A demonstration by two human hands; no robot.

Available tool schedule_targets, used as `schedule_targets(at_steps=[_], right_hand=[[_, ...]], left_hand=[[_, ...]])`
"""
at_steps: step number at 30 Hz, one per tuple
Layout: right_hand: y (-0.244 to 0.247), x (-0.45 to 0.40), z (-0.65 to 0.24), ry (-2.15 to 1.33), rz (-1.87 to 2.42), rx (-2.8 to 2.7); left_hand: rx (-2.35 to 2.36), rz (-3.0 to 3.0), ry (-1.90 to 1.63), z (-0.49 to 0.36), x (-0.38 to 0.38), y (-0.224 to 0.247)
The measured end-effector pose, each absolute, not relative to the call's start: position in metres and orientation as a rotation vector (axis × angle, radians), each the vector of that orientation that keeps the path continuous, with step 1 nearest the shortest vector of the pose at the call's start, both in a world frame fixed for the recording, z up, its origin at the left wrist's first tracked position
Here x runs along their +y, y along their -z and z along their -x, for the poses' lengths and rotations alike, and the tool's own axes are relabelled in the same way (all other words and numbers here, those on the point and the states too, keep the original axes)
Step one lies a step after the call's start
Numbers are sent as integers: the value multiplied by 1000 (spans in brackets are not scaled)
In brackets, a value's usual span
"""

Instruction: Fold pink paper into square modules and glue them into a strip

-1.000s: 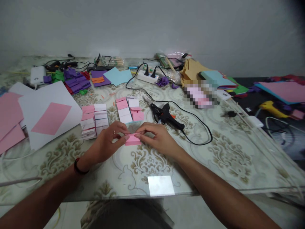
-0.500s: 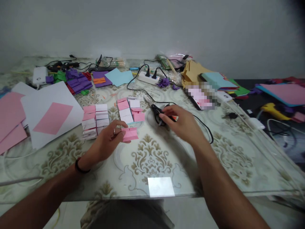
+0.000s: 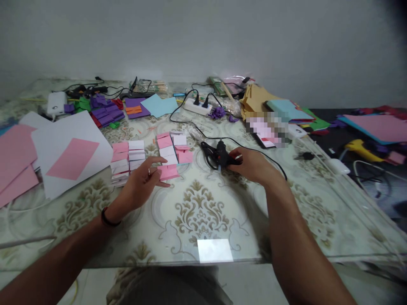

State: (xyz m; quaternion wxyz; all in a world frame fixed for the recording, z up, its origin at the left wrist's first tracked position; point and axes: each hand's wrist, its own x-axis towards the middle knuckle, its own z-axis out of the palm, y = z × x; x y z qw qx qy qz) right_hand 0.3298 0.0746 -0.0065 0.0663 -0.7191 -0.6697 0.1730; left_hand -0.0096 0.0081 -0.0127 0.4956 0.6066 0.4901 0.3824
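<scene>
1. On a pale table with a brown floral pattern point(image 3: 143, 228), near its middle, a small folded piece of pink paper point(image 3: 169, 172) lies in the fingers of the left hand point(image 3: 141, 182), lightly held at its left end. It is just beside a group of pink and white folded paper pieces point(image 3: 168, 153).
2. To its right, the right hand point(image 3: 252, 164) has its fingers closed around the handle of a black plastic glue gun point(image 3: 222, 156), next to black-handled scissors point(image 3: 208, 156).
3. The pink paper should be nearly weightless, thin and easily creased; a gentle pinch at an edge would spare its folds.
4. The glue gun is likely rigid and heavier. Its handle is the place to grip, clear of the nozzle, which may be hot; its black cord could drag.
5. One second earlier, both hands pinched the pink paper. Half a second ago, the right hand was reaching over the scissors and glue gun; now it grips the handle, and the paper has moved closer to the group.
</scene>
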Motion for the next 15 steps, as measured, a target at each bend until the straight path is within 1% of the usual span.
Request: schedule_targets(at_steps=[6,8,12,15], right_hand=[[-2,74,-328,-240,2186,-1813],[-5,71,-325,-227,2139,-1716],[-10,60,-313,-479,1777,-1667],[-12,49,-302,-676,1524,-1709]], left_hand=[[1179,-1517,-905,12,9,14],[1195,-1583,-903,11,9,11],[1391,-1840,-855,10,8,2],[1425,-1936,-869,10,7,-2]])
